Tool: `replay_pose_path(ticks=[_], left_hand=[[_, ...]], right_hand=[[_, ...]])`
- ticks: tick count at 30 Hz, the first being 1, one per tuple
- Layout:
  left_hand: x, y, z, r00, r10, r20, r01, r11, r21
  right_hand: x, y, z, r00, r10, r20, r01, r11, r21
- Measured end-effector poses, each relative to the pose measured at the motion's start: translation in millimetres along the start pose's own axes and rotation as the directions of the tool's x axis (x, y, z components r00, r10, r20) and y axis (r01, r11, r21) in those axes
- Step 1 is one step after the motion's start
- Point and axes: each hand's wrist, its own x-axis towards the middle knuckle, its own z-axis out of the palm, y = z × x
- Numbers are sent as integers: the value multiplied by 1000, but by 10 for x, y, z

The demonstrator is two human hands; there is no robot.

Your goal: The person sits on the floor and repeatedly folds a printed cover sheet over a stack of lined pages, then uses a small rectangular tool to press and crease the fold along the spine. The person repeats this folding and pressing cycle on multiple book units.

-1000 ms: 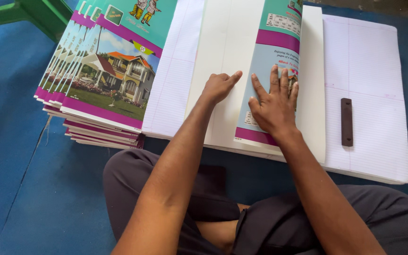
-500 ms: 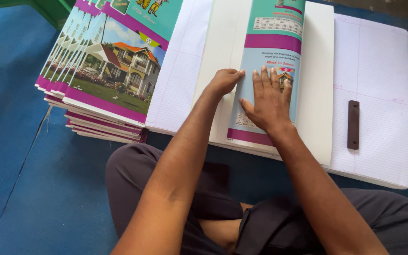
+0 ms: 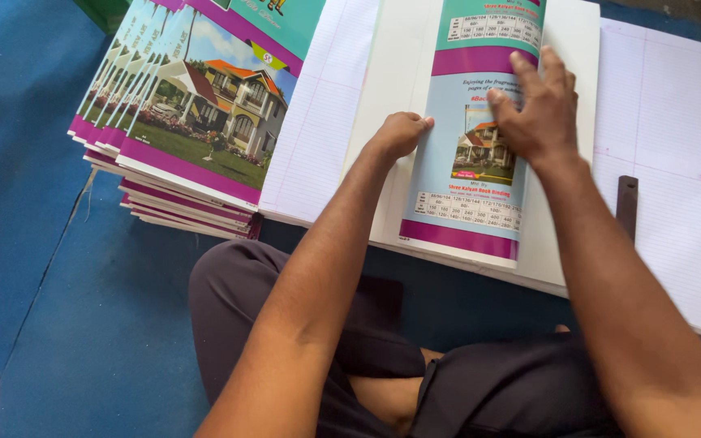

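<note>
Cover sheet: a glossy printed notebook cover (image 3: 472, 146), pale blue in the middle with magenta bands near its top and bottom edges, a small picture of a house at its centre and teal toward the far end. It lies lengthwise on a white stack.
White stack: unprinted white sheets or boards (image 3: 391, 73) with square-cut edges, showing as a bare margin along both long sides of the cover.
Ruled paper: sheets of lined paper (image 3: 667, 162) underneath, spreading out to the right edge of the pile and also showing on the left side.
Finished notebooks: a fanned stack of notebooks (image 3: 196, 122) with the same glossy house picture and magenta borders, at the left end of the pile, spines stepped one over another.
Dark bar: a small dark flat bar (image 3: 626, 207) resting on the ruled paper, right of the right forearm.
Floor: a blue mat (image 3: 34, 268), matte and slightly scuffed.
Left hand: left hand (image 3: 399, 134) curled into a loose fist, knuckles pressing the cover's left edge.
Right hand: right hand (image 3: 537, 109) flat, fingers spread, palm down on the cover's right half; it grips nothing.
Posture: the person sits cross-legged in dark trousers (image 3: 488, 389), both forearms stretched forward.
</note>
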Motion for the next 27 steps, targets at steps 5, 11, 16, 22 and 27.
replay_pose_path(ticks=[5,11,16,22,27], left_hand=[[-28,21,-25,1000,-6,8,7,999,-36],[-290,166,-63,989,43,-140,-32,996,82],[-526,418,-162,920,32,-390,41,983,177],[-640,650,-289,914,-114,-389,184,972,146],[-630,619,-272,905,-88,-416,176,968,178]], right_hand=[[89,84,15,941,206,267,-280,919,276],[23,126,199,932,230,282,-308,910,276],[27,196,323,939,221,263,-285,928,240],[64,268,446,945,205,254,-259,945,201],[84,302,529,949,198,246,-238,960,149]])
